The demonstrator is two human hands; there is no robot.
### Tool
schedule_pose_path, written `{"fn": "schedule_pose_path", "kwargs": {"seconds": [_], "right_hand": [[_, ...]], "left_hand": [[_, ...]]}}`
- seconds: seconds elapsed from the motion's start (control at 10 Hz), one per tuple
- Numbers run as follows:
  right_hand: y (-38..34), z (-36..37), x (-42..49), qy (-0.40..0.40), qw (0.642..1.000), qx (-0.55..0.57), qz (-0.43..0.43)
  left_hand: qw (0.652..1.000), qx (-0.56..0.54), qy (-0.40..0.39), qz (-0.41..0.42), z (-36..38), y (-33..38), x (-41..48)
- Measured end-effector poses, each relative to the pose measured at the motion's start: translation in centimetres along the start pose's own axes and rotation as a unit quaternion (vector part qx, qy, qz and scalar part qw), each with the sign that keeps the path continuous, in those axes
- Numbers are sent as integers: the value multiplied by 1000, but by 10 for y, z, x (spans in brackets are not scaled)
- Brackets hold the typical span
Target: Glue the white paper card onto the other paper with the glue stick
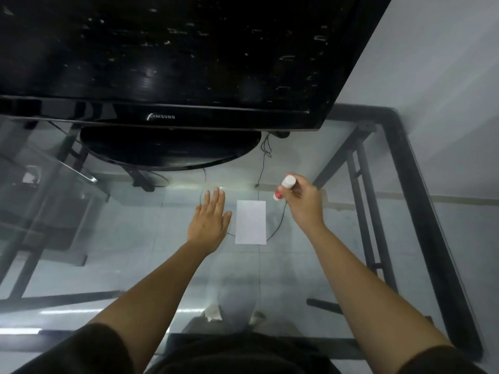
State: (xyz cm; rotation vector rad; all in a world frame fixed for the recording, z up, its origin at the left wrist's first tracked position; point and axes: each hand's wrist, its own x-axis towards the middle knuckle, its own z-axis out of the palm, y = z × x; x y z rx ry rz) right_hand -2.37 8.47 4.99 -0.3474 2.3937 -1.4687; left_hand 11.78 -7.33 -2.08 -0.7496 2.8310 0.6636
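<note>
A white paper card [250, 222] lies flat on the glass table top [151, 233], in the middle of the view. My left hand [209, 218] hovers just left of the card, palm down, fingers stretched out and holding nothing. My right hand [301, 202] is up and to the right of the card, closed around a glue stick [285, 186] with a white cap and a red-and-white body. The stick is tilted, cap end up. I see only one sheet; a second paper is not visible.
A large black monitor [167, 58] on an oval stand [170, 147] fills the far side of the table. Thin black cables [263, 160] run beneath the glass near the card. The table's black metal frame [421, 201] runs along the right, beside a pale wall.
</note>
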Motion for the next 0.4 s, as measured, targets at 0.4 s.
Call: {"fn": "schedule_pose_path", "kwargs": {"seconds": [0.4], "right_hand": [[33,9,-3,-4,1000,-15,7]], "left_hand": [[999,46,9,-20,31,-11,-4]]}}
